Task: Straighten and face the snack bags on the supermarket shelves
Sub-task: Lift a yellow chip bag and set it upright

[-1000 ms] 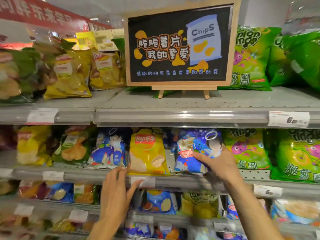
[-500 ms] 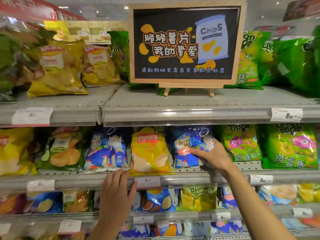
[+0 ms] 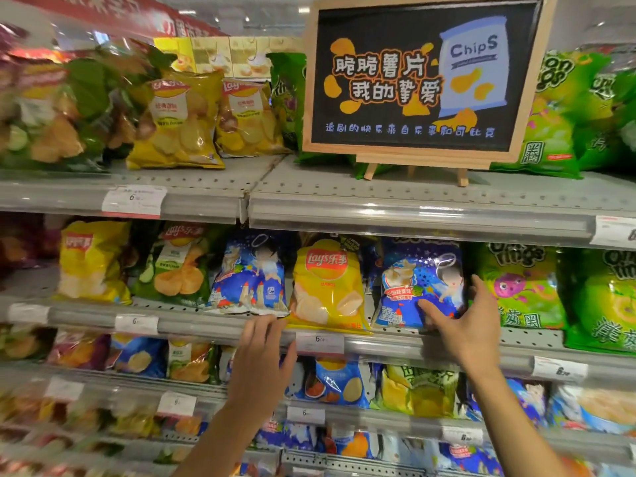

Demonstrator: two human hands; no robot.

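Note:
On the middle shelf (image 3: pixel 213 325) stand a yellow Lay's bag (image 3: pixel 327 287), a blue cartoon bag (image 3: pixel 253 277) to its left and a second blue cartoon bag (image 3: pixel 409 280) to its right. My right hand (image 3: pixel 461 325) grips the lower right corner of the right blue bag, thumb on its front, fingers at its side. My left hand (image 3: pixel 261 359) is spread with fingers apart, its fingertips at the shelf edge just under the left blue bag's bottom corner.
A framed chalkboard chips sign (image 3: pixel 420 77) stands on the top shelf (image 3: pixel 413 201) among yellow bags (image 3: pixel 179 122) and green bags (image 3: pixel 557 111). Green onion-ring bags (image 3: pixel 519 287) fill the middle shelf's right. Lower shelves hold more bags. Price tags line the rails.
The view has swung left and closer. My right hand has slid down to the blue bag's lower right corner, and the bag now faces front. My left hand stays at the shelf edge.

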